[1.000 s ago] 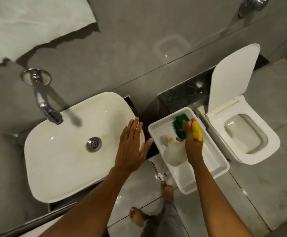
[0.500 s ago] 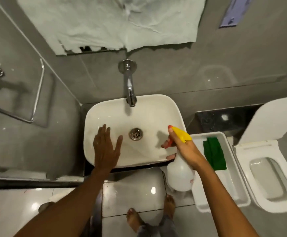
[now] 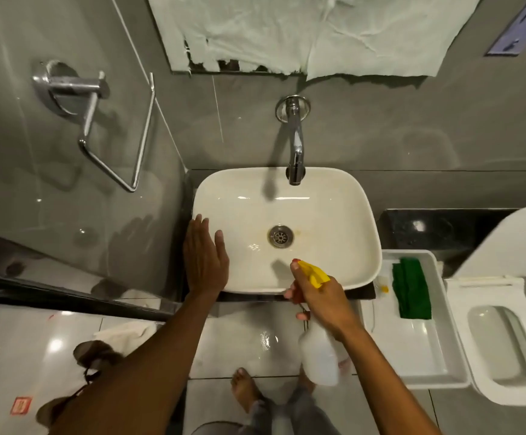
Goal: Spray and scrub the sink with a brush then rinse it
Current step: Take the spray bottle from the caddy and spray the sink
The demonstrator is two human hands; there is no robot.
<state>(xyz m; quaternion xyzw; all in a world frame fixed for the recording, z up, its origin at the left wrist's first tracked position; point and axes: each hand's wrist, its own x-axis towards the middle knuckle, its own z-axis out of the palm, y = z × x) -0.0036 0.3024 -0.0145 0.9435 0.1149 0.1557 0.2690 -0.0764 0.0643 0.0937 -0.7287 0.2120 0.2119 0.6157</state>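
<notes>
Right hand (image 3: 324,296) wraps the spray bottle (image 3: 318,356), nozzle aimed into the sink (image 3: 334,215) for spraying; left hand (image 3: 203,262) lies flat and spread on the rim, probably bracing.

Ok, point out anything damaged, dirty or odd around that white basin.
Two things. The pale sheet covering the wall mirror is torn ragged along its lower edge. The white ceramic sink shows yellowish staining around its metal drain. Nothing looks spilled or knocked over.
</notes>
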